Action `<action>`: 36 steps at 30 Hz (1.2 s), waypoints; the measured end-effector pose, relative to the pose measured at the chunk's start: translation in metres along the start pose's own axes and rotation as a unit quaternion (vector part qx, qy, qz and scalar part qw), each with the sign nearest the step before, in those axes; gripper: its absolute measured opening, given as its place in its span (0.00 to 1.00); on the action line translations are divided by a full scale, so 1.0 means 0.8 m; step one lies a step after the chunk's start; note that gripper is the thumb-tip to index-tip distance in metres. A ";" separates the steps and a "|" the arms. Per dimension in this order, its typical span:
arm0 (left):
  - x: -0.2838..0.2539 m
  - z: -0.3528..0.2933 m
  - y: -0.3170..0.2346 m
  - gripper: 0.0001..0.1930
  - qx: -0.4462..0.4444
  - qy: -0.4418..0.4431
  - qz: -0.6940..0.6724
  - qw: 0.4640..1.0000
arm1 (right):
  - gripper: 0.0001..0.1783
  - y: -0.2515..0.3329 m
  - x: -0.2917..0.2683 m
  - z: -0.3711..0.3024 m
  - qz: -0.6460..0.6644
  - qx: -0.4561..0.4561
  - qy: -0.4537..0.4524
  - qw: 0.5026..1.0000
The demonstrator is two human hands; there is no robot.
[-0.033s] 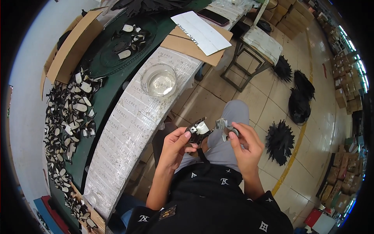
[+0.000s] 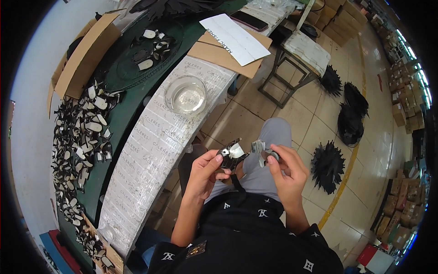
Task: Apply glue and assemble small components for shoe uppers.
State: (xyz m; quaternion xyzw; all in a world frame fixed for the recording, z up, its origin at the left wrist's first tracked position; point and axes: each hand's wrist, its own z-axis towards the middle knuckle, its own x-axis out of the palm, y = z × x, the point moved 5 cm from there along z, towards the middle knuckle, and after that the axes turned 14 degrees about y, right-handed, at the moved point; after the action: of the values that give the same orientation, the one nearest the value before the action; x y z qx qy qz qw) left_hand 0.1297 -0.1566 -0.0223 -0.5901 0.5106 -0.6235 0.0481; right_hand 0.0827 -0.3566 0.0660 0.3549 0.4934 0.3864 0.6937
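Over my lap, my left hand (image 2: 203, 172) pinches a small black, glossy strapped piece (image 2: 226, 153) with a white patch on it; it resembles the pieces piled on the bench. Just to the right, my right hand (image 2: 290, 171) is closed with thumb and fingers on a small grey-green object (image 2: 259, 147). That object has a flat, shiny end pointing at the left-hand piece and a rounded part by my fingertips; its exact kind I cannot make out. A narrow gap separates the two things.
Left of me stands a plastic-wrapped bench (image 2: 146, 141) with a glass bowl (image 2: 186, 95), cardboard and a phone (image 2: 248, 21). Beyond it, a green table holds many black-and-white pieces (image 2: 86, 132) and a cardboard box (image 2: 86, 55). Black bundles (image 2: 327, 167) lie on the floor by a stool (image 2: 306, 51).
The grey-green object in my right hand has turned slightly, showing more of its rounded part. My left hand stays almost where it was.
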 end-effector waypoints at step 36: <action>0.120 -0.025 -0.051 0.11 0.061 0.369 -0.364 0.853 | 0.15 -0.266 0.076 -0.016 0.327 0.233 0.044 0.915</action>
State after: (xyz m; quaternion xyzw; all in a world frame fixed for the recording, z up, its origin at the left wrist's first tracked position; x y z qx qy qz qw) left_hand 0.1074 -0.1892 0.0768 -0.4560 0.2002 -0.7983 -0.3386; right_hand 0.1230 -0.3972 -0.1483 0.6304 0.4559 0.4816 0.4037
